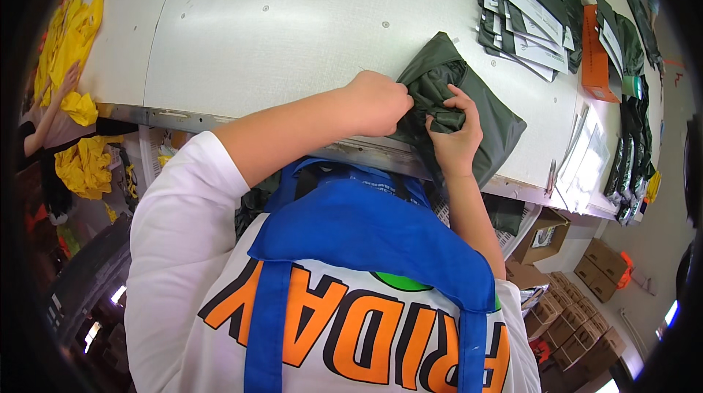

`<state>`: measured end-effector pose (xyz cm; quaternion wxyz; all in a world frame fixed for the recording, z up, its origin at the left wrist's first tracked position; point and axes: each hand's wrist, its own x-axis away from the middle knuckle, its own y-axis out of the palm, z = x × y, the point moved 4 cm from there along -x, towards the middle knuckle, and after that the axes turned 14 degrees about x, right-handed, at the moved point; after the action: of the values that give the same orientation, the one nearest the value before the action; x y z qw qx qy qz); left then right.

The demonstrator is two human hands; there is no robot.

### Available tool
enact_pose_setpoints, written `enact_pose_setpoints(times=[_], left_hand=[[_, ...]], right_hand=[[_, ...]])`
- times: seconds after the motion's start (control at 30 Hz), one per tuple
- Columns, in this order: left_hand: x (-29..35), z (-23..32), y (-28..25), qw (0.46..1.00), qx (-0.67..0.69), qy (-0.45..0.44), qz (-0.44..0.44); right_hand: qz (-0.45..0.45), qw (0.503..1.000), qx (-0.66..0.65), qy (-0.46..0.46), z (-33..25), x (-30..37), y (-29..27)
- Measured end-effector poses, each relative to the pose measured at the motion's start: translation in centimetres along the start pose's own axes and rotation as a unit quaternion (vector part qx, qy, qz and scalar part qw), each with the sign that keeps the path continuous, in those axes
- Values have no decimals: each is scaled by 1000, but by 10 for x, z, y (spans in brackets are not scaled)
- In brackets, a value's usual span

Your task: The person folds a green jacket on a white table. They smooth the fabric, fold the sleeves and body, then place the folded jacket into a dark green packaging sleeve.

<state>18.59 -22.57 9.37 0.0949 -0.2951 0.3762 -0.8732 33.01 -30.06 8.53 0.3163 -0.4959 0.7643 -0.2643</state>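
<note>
A dark green fabric pouch (492,116) lies at the table's near edge, its near part hanging over the rim. Bunched fabric (433,85) of the same dark green shows in the pouch's opening. My left hand (378,104) is closed in a fist, gripping the left edge of the opening. With fingers curled and thumb opposite, my right hand (458,136) grips the bunched fabric at the opening. What lies deeper inside the pouch is hidden.
The white table (293,41) has a metal edge. At the far right lie stacked dark green packets with white paper inserts (523,16) and an orange box (597,56). Another person's arm (55,111) works by yellow fabric (73,41) at left. Cardboard boxes (571,320) stand lower right.
</note>
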Motion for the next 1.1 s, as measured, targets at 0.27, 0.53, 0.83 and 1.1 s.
enact_pose_setpoints(times=[0.27, 0.53, 0.83, 1.1], left_hand=[[-6, -11, 9, 998, 47, 35, -24], [0, -15, 12, 993, 43, 63, -90], [20, -30, 24, 977, 84, 188, -48], [45, -39, 20, 978, 116, 172, -32]], right_hand=[[0, 1000, 14, -13, 0, 4, 3], [-317, 942, -100, -53, -18, 1, -10], [-273, 940, 174, -107, -28, 3, 17], [-291, 913, 268, -103, -42, -1, 41]])
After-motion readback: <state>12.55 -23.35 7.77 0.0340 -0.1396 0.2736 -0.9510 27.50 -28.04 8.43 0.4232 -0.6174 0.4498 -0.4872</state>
